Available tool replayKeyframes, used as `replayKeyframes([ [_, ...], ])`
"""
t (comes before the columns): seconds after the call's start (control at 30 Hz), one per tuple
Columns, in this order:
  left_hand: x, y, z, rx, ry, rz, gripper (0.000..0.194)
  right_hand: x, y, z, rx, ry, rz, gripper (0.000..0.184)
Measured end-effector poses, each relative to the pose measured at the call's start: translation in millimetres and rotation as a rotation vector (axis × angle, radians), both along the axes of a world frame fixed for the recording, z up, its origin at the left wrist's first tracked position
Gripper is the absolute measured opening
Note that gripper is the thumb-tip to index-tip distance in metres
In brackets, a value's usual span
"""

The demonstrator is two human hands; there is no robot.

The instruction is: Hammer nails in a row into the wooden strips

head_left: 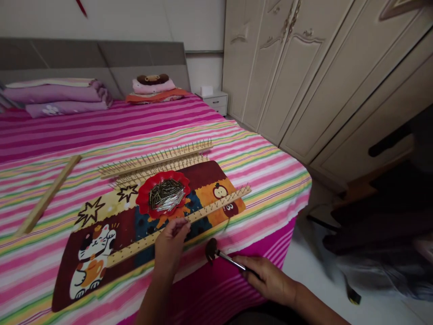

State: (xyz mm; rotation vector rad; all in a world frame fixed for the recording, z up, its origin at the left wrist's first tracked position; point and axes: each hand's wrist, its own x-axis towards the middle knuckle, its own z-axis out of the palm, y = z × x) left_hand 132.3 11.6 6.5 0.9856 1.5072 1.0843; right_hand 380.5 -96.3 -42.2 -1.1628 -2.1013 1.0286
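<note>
My right hand (267, 277) is wrapped round the handle of a hammer (232, 259), its dark head held low over the near side of the bed. Pinched together, the fingers of my left hand (173, 241) rest at the middle of a wooden strip (138, 248); whatever they hold is too small to make out. Nails stand in a row along the strip's right part, and small dark marks dot its left part. Just beyond my left hand, a red scalloped bowl (144, 203) holds many loose nails (167, 194). Strip and bowl lie on a cartoon-patterned mat (64, 271).
Behind the bowl lie wooden strips (158, 161) bristling with upright nails. A plain wooden strip (50, 194) lies at the left on the striped bedsheet (264, 169). Folded bedding (64, 97) sits by the headboard (142, 56). A wardrobe (287, 72) stands along the right.
</note>
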Motion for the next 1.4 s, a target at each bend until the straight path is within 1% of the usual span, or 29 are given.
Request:
replayKeyframes([
  [0.13, 13, 2, -16.4, 0.068, 0.163, 0.053, 0.041, 1, 0, -0.3, -0.004, -0.001, 0.004, 0.045],
  [0.27, 19, 2, -23.7, 0.101, 0.268, 0.093, 0.043, 1, 0, -1.6, -0.009, -0.021, -0.007, 0.048],
  [0.37, 23, 2, -24.9, 0.095, 0.307, 0.115, 0.039, 1, -1, -2.7, -0.011, -0.04, -0.013, 0.049],
  [0.47, 26, 2, -24.6, 0.083, 0.3, 0.132, 0.035, 1, -1, -3.5, -0.001, -0.034, -0.01, 0.051],
  [0.63, 32, -1, -23.5, 0.152, 0.367, 0.129, 0.03, 1, 0, -2.8, 0.013, -0.041, 0.004, 0.048],
  [0.83, 32, -1, -27.5, 0.177, 0.415, 0.115, 0.029, 0, 0, -1.1, -0.005, -0.005, 0.001, 0.04],
  [1.03, 34, 0, -29.7, 0.263, 0.554, 0.055, 0.026, 0, 0, 5.3, -0.064, 0.068, -0.011, 0.038],
  [1.13, 35, 2, -29.4, 0.292, 0.608, 0.041, 0.025, -1, -3, 13.7, -0.106, 0.146, -0.065, 0.037],
  [1.2, 35, 3, -30.1, 0.309, 0.627, 0.037, 0.025, -4, -3, 24.5, -0.154, 0.221, -0.154, 0.036],
  [1.3, 34, 2, -32.3, 0.336, 0.648, 0.033, 0.024, -13, 6, 49.2, -0.238, 0.345, -0.261, 0.041],
  [1.33, 34, 2, -33.4, 0.342, 0.654, 0.035, 0.024, -17, 11, 58.5, -0.248, 0.359, -0.265, 0.043],
  [1.4, 34, 0, -35.8, 0.354, 0.662, 0.036, 0.023, -24, 22, 75.4, -0.22, 0.319, -0.251, 0.042],
])
